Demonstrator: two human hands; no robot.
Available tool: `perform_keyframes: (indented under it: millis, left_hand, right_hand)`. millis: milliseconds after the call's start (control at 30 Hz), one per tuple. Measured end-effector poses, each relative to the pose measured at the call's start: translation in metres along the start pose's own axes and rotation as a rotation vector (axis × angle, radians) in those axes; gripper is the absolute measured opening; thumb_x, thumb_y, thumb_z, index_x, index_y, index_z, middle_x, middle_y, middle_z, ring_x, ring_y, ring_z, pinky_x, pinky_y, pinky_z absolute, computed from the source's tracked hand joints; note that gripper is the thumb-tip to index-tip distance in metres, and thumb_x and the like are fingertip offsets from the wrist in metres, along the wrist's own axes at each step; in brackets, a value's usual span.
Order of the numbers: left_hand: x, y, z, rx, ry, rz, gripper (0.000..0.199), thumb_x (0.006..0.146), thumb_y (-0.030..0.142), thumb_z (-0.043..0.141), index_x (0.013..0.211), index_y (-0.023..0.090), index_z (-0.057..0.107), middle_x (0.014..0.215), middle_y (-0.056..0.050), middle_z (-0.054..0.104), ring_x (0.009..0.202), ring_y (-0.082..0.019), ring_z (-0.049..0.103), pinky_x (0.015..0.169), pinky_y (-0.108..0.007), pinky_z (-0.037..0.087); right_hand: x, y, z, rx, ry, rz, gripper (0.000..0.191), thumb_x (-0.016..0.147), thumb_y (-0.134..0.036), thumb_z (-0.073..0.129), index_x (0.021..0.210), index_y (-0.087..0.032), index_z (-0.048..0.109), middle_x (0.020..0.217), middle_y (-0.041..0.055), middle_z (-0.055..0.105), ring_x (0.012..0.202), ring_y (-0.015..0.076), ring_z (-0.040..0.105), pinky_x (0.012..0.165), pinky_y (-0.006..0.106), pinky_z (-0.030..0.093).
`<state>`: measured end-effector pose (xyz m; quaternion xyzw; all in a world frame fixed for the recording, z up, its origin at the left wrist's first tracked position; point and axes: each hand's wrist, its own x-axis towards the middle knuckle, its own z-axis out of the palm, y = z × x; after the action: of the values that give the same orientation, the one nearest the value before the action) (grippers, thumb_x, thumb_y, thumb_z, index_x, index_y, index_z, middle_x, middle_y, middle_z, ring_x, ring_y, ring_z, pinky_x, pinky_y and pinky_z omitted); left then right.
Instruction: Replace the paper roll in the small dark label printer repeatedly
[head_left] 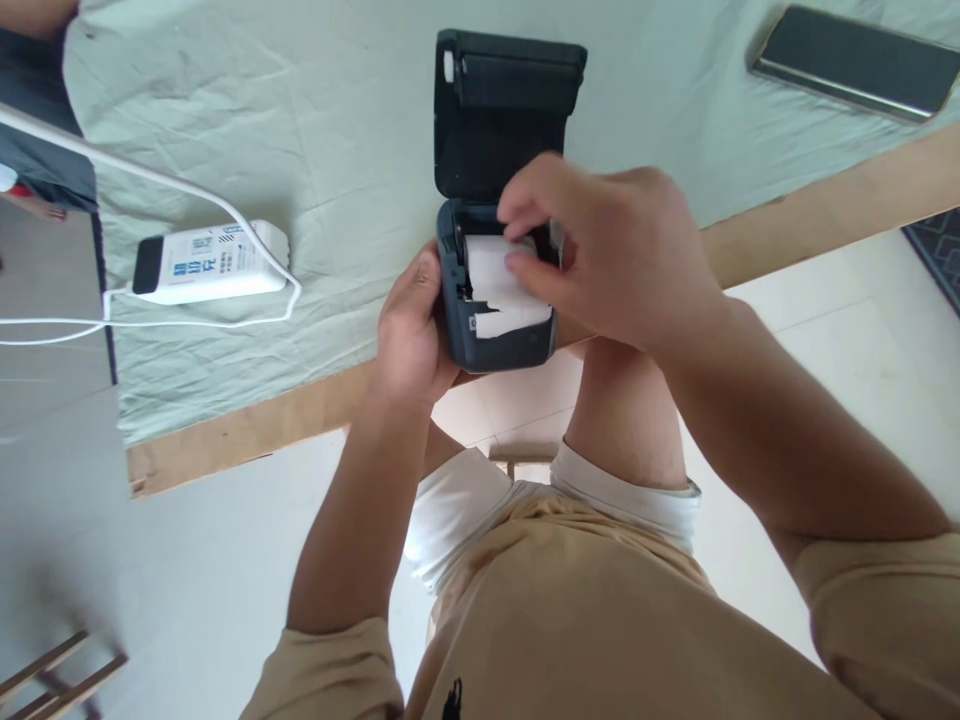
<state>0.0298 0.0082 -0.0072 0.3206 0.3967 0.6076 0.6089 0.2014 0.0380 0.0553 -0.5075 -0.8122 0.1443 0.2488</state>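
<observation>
A small dark receipt printer (501, 352) sits at the table's front edge with its lid (499, 130) swung up and back. Inside it lies a white paper roll (491, 265), and a torn-edged strip of that paper hangs over the front rim. My left hand (415, 325) grips the printer's left side, its thumb along the wall. Over the open compartment, my right hand (600, 240) has its fingers curled with the tips at the paper roll. Whether those fingertips pinch the paper or only touch it, I cannot tell.
On the pale green cloth (352, 130) at left lies a white power bank (214, 265) with a white cable (187, 190) across it. A dark phone (859, 62) rests at the far right. The wooden table edge (247, 425) runs below. Another person's hand (41, 207) shows at far left.
</observation>
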Motion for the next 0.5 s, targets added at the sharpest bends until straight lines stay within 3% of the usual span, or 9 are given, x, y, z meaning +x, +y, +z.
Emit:
perform_keyframes:
  millis: [100, 200, 267, 333, 467, 500]
  left_hand:
    - [-0.001, 0.003, 0.002, -0.066, -0.023, -0.042, 0.032, 0.102, 0.047, 0.062, 0.088, 0.020, 0.075, 0.083, -0.001, 0.073, 0.081, -0.015, 0.072, 0.074, -0.023, 0.058]
    - [-0.004, 0.008, 0.006, -0.114, -0.028, -0.131, 0.030, 0.103, 0.040, 0.061, 0.091, 0.018, 0.076, 0.088, -0.002, 0.078, 0.081, -0.014, 0.075, 0.079, -0.023, 0.061]
    - [-0.005, 0.009, 0.006, -0.117, -0.025, -0.145, 0.031, 0.103, 0.040, 0.060, 0.093, 0.017, 0.077, 0.090, -0.003, 0.079, 0.085, -0.015, 0.077, 0.083, -0.025, 0.062]
    - [-0.006, 0.008, 0.005, -0.096, -0.028, -0.135, 0.032, 0.103, 0.044, 0.061, 0.095, 0.018, 0.078, 0.093, -0.002, 0.080, 0.091, -0.018, 0.079, 0.085, -0.027, 0.064]
    - [-0.005, 0.006, 0.001, -0.046, -0.051, -0.161, 0.034, 0.102, 0.050, 0.061, 0.094, 0.020, 0.076, 0.096, -0.003, 0.081, 0.101, -0.023, 0.081, 0.081, -0.030, 0.067]
    - [-0.004, 0.006, 0.000, -0.039, -0.056, -0.163, 0.034, 0.102, 0.051, 0.061, 0.094, 0.021, 0.076, 0.095, -0.003, 0.081, 0.101, -0.025, 0.081, 0.079, -0.031, 0.067]
  right_hand:
    - [0.008, -0.010, -0.004, -0.210, -0.214, 0.087, 0.040, 0.079, -0.022, 0.081, 0.116, -0.030, 0.069, 0.092, 0.0020, 0.071, 0.071, 0.0193, 0.052, 0.063, 0.032, 0.026]
    - [0.007, -0.018, -0.014, -0.242, -0.296, 0.058, 0.043, 0.085, -0.025, 0.072, 0.127, -0.033, 0.068, 0.105, 0.0026, 0.075, 0.084, 0.0260, 0.061, 0.067, 0.034, 0.034]
    - [0.001, -0.017, -0.023, -0.146, -0.245, 0.014, 0.042, 0.083, -0.023, 0.069, 0.125, -0.032, 0.070, 0.104, 0.0008, 0.075, 0.083, 0.0239, 0.064, 0.069, 0.035, 0.042]
    - [-0.009, -0.004, -0.031, 0.045, -0.110, 0.024, 0.044, 0.081, -0.024, 0.069, 0.124, -0.032, 0.070, 0.105, -0.0004, 0.074, 0.077, 0.0193, 0.065, 0.067, 0.033, 0.049]
    - [-0.019, 0.053, -0.036, 0.434, 0.261, 0.202, 0.037, 0.096, -0.050, 0.050, 0.127, -0.035, 0.064, 0.107, 0.0036, 0.069, 0.070, 0.0206, 0.064, 0.052, 0.035, 0.051]
    - [-0.019, 0.067, -0.035, 0.454, 0.242, 0.235, 0.040, 0.097, -0.058, 0.047, 0.128, -0.037, 0.061, 0.103, 0.0043, 0.068, 0.076, 0.0242, 0.067, 0.054, 0.037, 0.054]
